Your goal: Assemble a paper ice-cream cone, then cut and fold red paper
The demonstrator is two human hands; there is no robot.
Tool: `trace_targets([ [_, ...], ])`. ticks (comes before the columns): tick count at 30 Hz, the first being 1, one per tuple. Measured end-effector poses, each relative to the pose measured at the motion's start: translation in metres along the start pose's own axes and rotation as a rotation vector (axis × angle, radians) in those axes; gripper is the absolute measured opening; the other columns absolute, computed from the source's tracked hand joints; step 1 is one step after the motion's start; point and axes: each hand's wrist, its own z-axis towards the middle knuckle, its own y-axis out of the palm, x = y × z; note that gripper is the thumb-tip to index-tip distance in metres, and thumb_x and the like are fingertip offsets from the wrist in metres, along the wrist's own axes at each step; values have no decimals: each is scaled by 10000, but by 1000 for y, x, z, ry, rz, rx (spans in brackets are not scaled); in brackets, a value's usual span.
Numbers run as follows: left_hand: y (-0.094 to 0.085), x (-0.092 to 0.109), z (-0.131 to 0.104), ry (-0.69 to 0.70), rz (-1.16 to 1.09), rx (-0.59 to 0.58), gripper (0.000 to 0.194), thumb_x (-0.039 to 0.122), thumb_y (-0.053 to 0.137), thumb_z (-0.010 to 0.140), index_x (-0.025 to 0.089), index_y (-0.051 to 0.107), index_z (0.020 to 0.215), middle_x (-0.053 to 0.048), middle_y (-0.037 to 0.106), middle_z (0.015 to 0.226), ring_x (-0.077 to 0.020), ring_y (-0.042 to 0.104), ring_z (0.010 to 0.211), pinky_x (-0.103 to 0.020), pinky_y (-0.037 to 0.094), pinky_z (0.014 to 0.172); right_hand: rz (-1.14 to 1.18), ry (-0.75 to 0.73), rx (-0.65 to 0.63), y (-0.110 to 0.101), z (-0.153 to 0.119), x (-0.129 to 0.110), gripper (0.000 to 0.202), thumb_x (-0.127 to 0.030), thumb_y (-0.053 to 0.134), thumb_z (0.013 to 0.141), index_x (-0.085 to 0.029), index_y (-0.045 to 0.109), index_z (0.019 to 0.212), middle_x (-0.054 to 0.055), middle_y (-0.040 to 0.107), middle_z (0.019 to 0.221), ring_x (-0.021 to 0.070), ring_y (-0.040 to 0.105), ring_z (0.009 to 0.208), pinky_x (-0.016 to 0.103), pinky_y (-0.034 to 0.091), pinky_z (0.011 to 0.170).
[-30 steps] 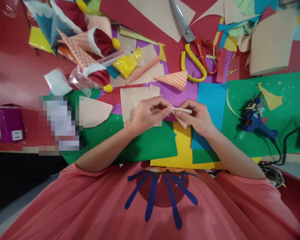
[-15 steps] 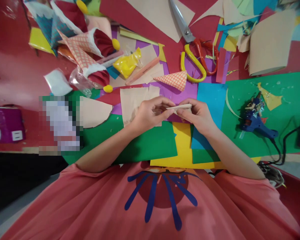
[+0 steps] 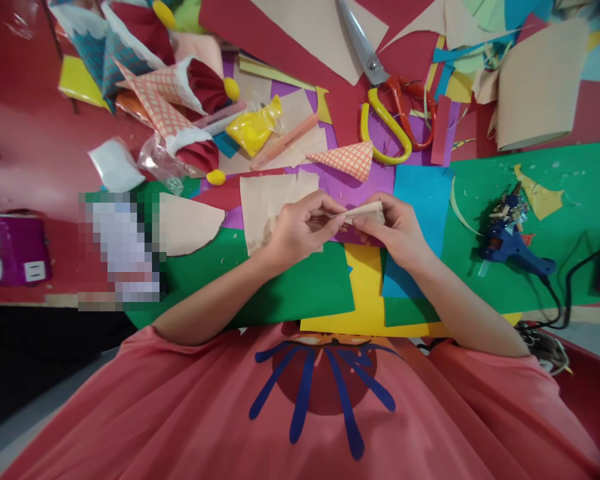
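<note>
Beige cloth piece: folded narrow [image 3: 366,213], it spans the gap between the 2 hands, above the purple sheet [image 3: 373,192]; its zigzag-cut end fans out at the right.
Left grip: the left hand [image 3: 300,230] has thumb and fingertips together on the narrow end of the piece.
Right grip: the right hand [image 3: 399,230] is clamped on the wider end, thumb on the near side; its other fingertips are partly hidden.
Just changed: 1 second ago a loose flap hung below the right thumb; now none hangs there, and the wide end has opened slightly.
What that means: the piece seems gathered into 1 tapering bundle, though the wide end looks loose and could unfold if the right grip slackened.
Beige cloth square: flat [image 3: 257,200], partly behind the left hand.
Checked cone: lying [image 3: 347,160] beyond the hands, just beside the scissors [image 3: 374,63].
Glue gun: resting [image 3: 511,250] on the green sheet [image 3: 580,193], right of the right hand.
</note>
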Motion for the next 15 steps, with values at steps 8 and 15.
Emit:
trace_targets([
  [8,3,0,4,-10,-155,-52,264,408,715,764,183,585,805,17,594,719,-65,573,626,-159,479,544,68,-27,-7,9,-4,2,323,-438,768,701,-198,552,707,-43,628,596,104,605,550,246,497,549],
  [15,3,1,5,-95,-313,-28,357,470,747,724,173,560,790,22,647,676,-80,648,596,-176,528,552,159,-53,34,13,-6,1,303,-382,772,716,-196,533,694,-46,646,624,92,631,544,244,550,558],
])
